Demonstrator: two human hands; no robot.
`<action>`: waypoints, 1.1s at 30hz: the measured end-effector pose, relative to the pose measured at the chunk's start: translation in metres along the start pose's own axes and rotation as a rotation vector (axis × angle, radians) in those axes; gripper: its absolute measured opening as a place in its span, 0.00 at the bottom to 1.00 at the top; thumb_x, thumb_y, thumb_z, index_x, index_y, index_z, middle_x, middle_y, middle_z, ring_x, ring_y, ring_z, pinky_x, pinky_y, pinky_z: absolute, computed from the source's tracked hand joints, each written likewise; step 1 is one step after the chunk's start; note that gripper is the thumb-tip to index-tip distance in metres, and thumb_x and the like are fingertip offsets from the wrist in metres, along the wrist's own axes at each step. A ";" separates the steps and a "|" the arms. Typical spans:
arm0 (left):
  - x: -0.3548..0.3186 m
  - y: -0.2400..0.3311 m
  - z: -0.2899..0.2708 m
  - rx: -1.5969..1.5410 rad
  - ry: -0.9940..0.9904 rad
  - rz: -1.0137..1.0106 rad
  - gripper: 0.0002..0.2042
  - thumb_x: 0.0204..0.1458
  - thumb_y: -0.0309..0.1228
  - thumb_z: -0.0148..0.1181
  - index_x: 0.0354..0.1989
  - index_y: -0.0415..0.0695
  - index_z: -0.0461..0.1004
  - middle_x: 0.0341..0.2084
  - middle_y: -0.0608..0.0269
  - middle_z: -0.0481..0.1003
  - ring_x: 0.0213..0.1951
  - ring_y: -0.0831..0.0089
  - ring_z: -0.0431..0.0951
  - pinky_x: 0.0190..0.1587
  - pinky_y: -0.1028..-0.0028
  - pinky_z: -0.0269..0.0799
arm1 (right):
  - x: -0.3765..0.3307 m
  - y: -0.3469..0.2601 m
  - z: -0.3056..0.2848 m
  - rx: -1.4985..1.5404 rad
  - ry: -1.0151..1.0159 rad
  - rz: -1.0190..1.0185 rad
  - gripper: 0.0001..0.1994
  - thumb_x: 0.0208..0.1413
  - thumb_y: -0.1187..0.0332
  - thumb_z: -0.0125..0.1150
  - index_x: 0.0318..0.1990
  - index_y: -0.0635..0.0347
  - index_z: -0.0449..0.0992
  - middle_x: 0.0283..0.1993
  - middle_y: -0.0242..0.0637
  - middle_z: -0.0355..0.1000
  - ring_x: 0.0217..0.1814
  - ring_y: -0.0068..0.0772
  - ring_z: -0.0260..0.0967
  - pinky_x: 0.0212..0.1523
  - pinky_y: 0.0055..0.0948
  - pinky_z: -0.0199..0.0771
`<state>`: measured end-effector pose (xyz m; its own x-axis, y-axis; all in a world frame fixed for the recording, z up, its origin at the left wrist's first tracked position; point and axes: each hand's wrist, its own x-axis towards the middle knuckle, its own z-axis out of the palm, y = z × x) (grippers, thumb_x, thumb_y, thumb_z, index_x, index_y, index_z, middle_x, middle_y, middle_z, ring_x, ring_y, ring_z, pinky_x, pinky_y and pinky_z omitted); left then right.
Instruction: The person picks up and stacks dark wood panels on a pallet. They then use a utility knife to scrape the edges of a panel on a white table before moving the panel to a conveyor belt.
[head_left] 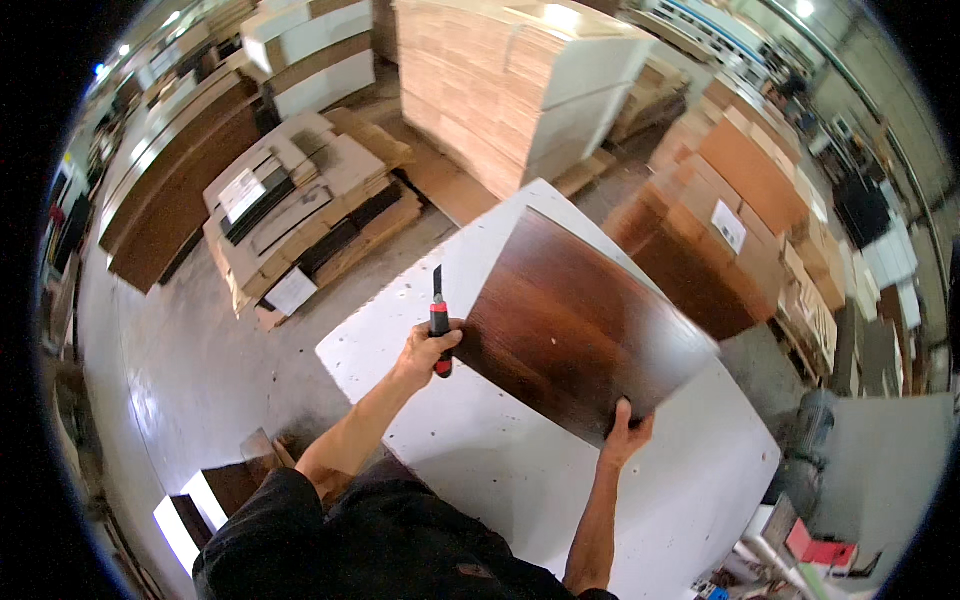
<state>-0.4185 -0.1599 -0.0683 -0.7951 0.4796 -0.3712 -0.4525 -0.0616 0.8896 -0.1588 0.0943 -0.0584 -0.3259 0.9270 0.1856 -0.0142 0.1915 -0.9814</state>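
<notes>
A dark brown wood-grain panel (570,320) is over the white tabletop (480,470), tilted somewhat, with light glaring off its right side. My left hand (425,350) grips a red and black utility knife (440,330), its dark blade pointing away from me, and the thumb touches the panel's left edge. On the panel's near right corner, my right hand (627,435) is closed, thumb on top and fingers hidden underneath. Small dark specks dot the tabletop.
A tall stack of pale wooden boards (470,90) stands beyond the table. Cardboard boxes (700,220) are piled at the right, and flat packed panels (310,200) lie on the floor at the left. White and dark pieces (205,500) are near my left elbow.
</notes>
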 end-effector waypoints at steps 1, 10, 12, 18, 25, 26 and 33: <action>-0.011 0.009 -0.004 -0.023 0.016 0.036 0.16 0.51 0.26 0.66 0.48 0.34 0.78 0.36 0.63 0.78 0.39 0.73 0.75 0.44 0.70 0.71 | -0.012 -0.007 0.005 0.049 0.015 -0.082 0.25 0.56 0.63 0.69 0.57 0.69 0.72 0.51 0.39 0.72 0.51 0.31 0.67 0.54 0.33 0.69; -0.045 0.074 -0.041 -0.131 0.065 0.358 0.13 0.54 0.28 0.64 0.47 0.38 0.79 0.30 0.70 0.76 0.33 0.80 0.72 0.40 0.76 0.68 | -0.052 -0.025 0.056 0.160 -0.245 -0.216 0.28 0.56 0.73 0.64 0.64 0.66 0.65 0.62 0.39 0.67 0.61 0.33 0.64 0.62 0.36 0.65; -0.058 0.091 -0.052 -0.079 0.052 0.390 0.13 0.56 0.29 0.64 0.47 0.38 0.78 0.31 0.69 0.77 0.34 0.80 0.72 0.40 0.76 0.68 | -0.060 -0.022 0.064 0.167 -0.255 -0.175 0.28 0.56 0.72 0.65 0.64 0.66 0.65 0.62 0.39 0.67 0.61 0.33 0.64 0.63 0.36 0.64; -0.071 0.100 -0.080 -0.038 0.037 0.461 0.14 0.57 0.33 0.65 0.48 0.39 0.78 0.30 0.72 0.76 0.34 0.82 0.71 0.38 0.76 0.67 | -0.071 0.007 0.079 0.173 -0.329 -0.129 0.28 0.57 0.71 0.67 0.63 0.67 0.66 0.61 0.40 0.68 0.61 0.33 0.64 0.64 0.35 0.62; -0.071 0.101 -0.087 -0.025 0.048 0.464 0.14 0.57 0.34 0.65 0.47 0.39 0.79 0.30 0.71 0.77 0.35 0.81 0.73 0.40 0.76 0.69 | -0.080 0.002 0.081 0.133 -0.326 -0.092 0.26 0.56 0.72 0.67 0.61 0.68 0.67 0.59 0.39 0.69 0.59 0.33 0.64 0.63 0.33 0.63; -0.069 0.101 -0.082 -0.007 0.045 0.469 0.13 0.57 0.34 0.65 0.47 0.39 0.79 0.31 0.71 0.77 0.35 0.80 0.73 0.40 0.75 0.69 | -0.081 0.001 0.078 0.075 -0.332 -0.067 0.26 0.56 0.73 0.67 0.61 0.68 0.67 0.59 0.39 0.69 0.59 0.33 0.64 0.62 0.33 0.63; -0.045 0.081 -0.110 -0.342 0.130 0.491 0.13 0.60 0.26 0.61 0.51 0.35 0.72 0.45 0.58 0.78 0.48 0.70 0.77 0.50 0.67 0.75 | -0.073 -0.061 0.079 -0.339 -0.294 -0.244 0.19 0.55 0.63 0.72 0.46 0.65 0.72 0.35 0.33 0.71 0.32 0.24 0.57 0.32 0.28 0.62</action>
<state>-0.4639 -0.2822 -0.0091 -0.9766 0.2148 0.0118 -0.1078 -0.5363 0.8371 -0.2087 -0.0106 -0.0163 -0.6039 0.7220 0.3377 0.1689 0.5300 -0.8310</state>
